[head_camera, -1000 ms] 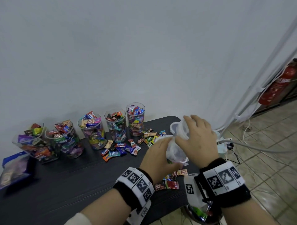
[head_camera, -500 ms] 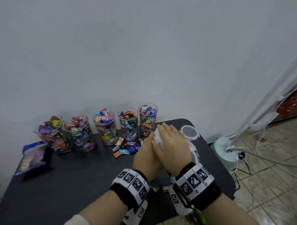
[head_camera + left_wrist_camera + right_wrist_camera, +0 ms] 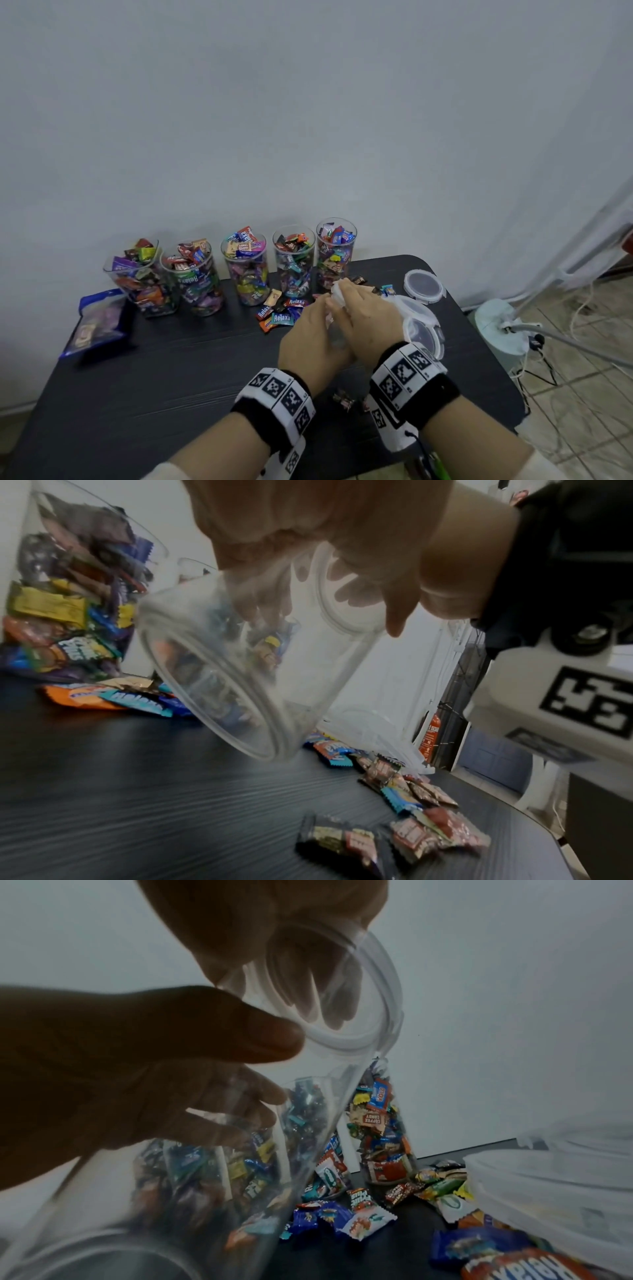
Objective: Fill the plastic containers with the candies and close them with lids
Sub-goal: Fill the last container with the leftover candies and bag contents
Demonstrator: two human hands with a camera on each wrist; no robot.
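An empty clear plastic container (image 3: 222, 674) is tilted above the black table (image 3: 154, 377). My left hand (image 3: 308, 339) grips its body, with the fingers showing through the wall in the right wrist view (image 3: 120, 1074). My right hand (image 3: 370, 318) curls over a translucent white lid (image 3: 377, 1001) at the container's mouth; whether the lid is seated cannot be told. Several open containers full of wrapped candies (image 3: 246, 270) line the wall. Loose candies (image 3: 281, 313) lie in front of them.
More lids (image 3: 423, 322) are heaped by my right wrist, and one lid (image 3: 424, 286) lies flat near the far right corner. A blue bag (image 3: 99, 318) lies at the left. A few candies (image 3: 344, 401) lie between my wrists. The table's right edge drops to a tiled floor.
Both hands have carried the container from the table's right edge in towards the middle. My right hand now covers the lid at the container's mouth.
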